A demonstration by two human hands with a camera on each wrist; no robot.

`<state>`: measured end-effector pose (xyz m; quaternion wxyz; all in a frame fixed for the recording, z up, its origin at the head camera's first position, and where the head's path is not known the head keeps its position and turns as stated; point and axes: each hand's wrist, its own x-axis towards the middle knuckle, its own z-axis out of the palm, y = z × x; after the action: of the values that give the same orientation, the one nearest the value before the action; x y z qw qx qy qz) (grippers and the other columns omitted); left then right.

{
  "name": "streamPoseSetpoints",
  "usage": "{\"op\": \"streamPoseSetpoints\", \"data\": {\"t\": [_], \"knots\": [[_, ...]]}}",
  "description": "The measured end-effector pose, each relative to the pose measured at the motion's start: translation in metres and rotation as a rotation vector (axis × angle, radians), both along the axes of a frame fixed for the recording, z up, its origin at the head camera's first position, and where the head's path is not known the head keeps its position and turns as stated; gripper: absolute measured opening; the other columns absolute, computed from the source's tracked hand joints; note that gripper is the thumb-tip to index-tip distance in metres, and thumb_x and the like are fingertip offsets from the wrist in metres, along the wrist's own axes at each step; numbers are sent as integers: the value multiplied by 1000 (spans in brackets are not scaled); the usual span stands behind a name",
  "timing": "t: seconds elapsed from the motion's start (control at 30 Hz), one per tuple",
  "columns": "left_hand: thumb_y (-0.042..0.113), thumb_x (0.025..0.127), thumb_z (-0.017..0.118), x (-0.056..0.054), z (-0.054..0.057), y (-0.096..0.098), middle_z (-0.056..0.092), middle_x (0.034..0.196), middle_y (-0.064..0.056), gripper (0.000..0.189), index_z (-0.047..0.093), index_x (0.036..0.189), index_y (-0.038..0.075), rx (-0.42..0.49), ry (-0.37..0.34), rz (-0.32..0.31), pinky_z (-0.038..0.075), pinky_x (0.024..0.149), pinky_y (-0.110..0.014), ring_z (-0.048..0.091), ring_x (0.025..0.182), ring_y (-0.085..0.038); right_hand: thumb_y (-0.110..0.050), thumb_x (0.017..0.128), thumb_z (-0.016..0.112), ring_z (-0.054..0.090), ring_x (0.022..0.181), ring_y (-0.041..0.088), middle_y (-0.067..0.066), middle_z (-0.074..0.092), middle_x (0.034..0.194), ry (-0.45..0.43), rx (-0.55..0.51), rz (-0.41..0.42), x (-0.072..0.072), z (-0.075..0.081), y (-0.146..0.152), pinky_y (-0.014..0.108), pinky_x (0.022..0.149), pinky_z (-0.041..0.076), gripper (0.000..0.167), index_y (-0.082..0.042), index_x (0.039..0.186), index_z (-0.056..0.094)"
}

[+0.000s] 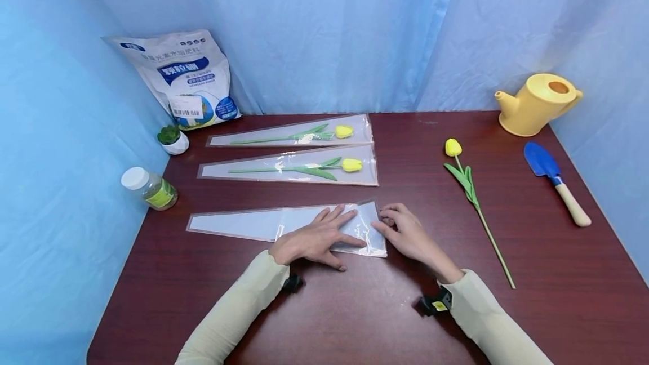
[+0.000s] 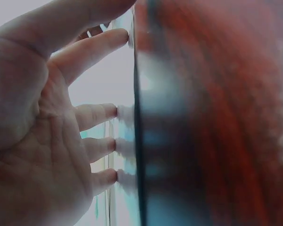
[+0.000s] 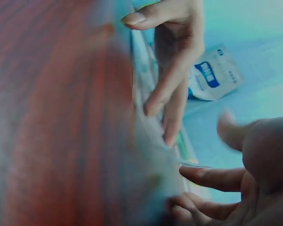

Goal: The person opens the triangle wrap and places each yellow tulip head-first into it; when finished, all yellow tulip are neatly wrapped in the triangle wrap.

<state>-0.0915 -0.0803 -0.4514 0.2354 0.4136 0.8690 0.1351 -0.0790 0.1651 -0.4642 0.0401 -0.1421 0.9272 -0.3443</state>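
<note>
A clear flower sleeve with a white inside (image 1: pixel 238 223) lies flat on the table, its wide end to the right. My left hand (image 1: pixel 319 238) rests on it near that end with fingers spread; in the left wrist view the fingertips (image 2: pixel 108 111) press down on the film. At the wide edge is my right hand (image 1: pixel 405 232), its fingers bent loosely. The right wrist view shows its index fingertip (image 3: pixel 186 172) at the film's lip, with the thumb (image 3: pixel 231 132) held apart. To the right lies a loose yellow tulip (image 1: pixel 469 187).
Behind lie two sleeves, the farther (image 1: pixel 279 133) and the nearer (image 1: pixel 274 172), each with a yellow tulip. On the left stand a jar (image 1: pixel 159 191), a small potted plant (image 1: pixel 174 141) and a fertilizer bag (image 1: pixel 185 78). A yellow watering can (image 1: pixel 529 108) and blue trowel (image 1: pixel 545 162) are right.
</note>
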Motion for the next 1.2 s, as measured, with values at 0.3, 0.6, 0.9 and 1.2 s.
{"op": "streamPoseSetpoints", "data": {"t": [0.3,0.6,0.9,1.2], "knots": [[20,86,76,13,11,20,56,138,-19,55,56,136,5,453,-61,360,51,104,-41,59,123,-32,-28,108,45,72,73,19,25,71,99,-352,-273,-43,-7,12,10,32,54,58,43,9,124,60],[14,84,69,29,-9,53,70,99,-15,38,59,119,2,668,-281,746,51,69,-18,70,82,-16,-35,109,39,70,71,16,20,64,109,-629,-527,-46,-6,8,9,36,56,60,51,8,135,47],[26,91,68,13,-10,56,72,91,-19,36,58,115,1,752,-425,836,60,62,-32,74,72,-28,-52,107,31,69,73,18,31,58,129,-655,-551,-36,-8,6,5,38,56,60,70,5,146,39],[23,91,67,2,-13,61,72,81,-17,22,63,98,2,790,-413,909,58,57,-28,70,60,-17,-57,106,21,73,77,20,32,57,132,-648,-595,1,-12,12,1,42,60,61,77,6,145,41]]}}
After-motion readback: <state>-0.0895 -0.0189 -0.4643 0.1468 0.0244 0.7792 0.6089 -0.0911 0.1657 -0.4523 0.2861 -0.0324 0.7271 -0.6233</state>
